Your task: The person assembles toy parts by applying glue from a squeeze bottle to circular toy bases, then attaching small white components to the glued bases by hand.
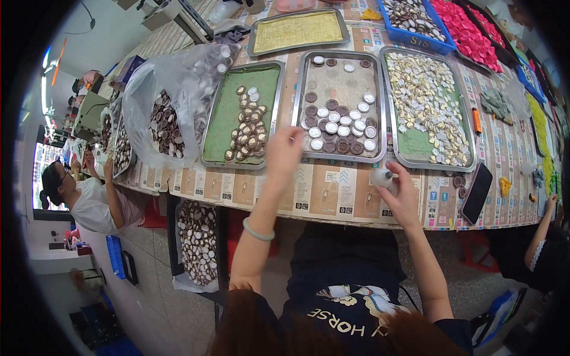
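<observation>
Just at the near rim of the middle steel tray of brown and silver caps [300, 113], the left hand [284, 151] hovers, its grip unclear. Right of that tray's near corner, the right hand [402, 196] pinches 1 small white round cap [380, 177]

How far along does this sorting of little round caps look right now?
Done: a cluster of finished gold-brown round pieces lies on the green-lined metal tray. In hand: the left hand reaches over the middle steel tray of white and brown discs; the right hand holds a small white piece. Left: most discs, plus a clear bagful.
</observation>
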Demonstrator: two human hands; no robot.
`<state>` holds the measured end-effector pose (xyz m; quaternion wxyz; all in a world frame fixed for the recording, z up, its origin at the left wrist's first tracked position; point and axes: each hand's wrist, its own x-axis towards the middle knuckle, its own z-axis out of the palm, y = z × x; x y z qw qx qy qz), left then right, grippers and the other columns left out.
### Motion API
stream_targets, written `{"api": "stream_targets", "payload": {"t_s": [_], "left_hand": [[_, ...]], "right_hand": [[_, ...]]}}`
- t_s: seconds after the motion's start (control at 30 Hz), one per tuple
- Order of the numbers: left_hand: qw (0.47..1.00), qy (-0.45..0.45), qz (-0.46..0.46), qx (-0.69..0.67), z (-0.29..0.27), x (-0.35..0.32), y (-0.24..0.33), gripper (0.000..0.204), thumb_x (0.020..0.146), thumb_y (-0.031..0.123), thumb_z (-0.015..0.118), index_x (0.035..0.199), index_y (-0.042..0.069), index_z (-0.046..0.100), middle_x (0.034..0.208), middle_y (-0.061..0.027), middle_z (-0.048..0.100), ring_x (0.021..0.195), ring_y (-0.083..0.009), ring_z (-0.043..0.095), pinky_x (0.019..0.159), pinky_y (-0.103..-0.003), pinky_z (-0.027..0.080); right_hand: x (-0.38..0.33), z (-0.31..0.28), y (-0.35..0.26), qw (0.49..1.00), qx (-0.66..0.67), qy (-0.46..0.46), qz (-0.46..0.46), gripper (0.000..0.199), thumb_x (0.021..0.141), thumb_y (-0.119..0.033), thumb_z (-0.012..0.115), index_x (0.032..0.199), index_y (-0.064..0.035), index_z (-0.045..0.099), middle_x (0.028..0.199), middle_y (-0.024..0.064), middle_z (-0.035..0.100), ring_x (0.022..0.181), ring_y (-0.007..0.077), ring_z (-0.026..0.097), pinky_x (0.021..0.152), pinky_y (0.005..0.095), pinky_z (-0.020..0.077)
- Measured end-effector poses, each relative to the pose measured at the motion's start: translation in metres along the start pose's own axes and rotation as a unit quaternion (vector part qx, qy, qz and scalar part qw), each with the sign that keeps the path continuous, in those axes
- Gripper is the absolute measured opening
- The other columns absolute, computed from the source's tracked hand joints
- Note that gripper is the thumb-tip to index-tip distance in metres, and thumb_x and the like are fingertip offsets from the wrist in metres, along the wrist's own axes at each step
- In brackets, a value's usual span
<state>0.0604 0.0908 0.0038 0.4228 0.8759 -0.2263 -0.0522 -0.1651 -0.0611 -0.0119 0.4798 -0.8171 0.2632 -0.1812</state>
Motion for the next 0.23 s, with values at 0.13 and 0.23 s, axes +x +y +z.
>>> {"api": "stream_targets", "payload": {"t_s": [0.13, 0.23], "left_hand": [[0.967, -0.034, 0.080, 0.238, 0.014, -0.011, 0.025, 0.020, 0.076, 0.023, 0.056, 0.078, 0.005, 0.063, 0.078, -0.0130, 0.059, 0.080, -0.0290, 0.055, 0.070, -0.039, 0.041], [0.942, -0.048, 0.086, 0.321, -0.009, -0.008, 0.019, 0.020, 0.074, 0.026, 0.058, 0.080, 0.007, 0.063, 0.074, -0.0123, 0.058, 0.078, -0.0277, 0.055, 0.068, -0.042, 0.040]], "right_hand": [[0.007, 0.008, 0.000, 0.996, -0.044, -0.073, 0.021, 0.051, 0.069, -0.009, 0.064, 0.114, -0.0006, 0.043, 0.109, 0.0140, 0.049, 0.104, 0.0241, 0.047, 0.085, 0.0321, 0.0391], [0.016, 0.035, 0.021, 0.992, 0.108, -0.068, -0.020, 0.048, 0.071, -0.007, 0.063, 0.114, -0.0037, 0.044, 0.110, 0.0131, 0.050, 0.108, 0.0254, 0.045, 0.089, 0.0310, 0.0374]]}}
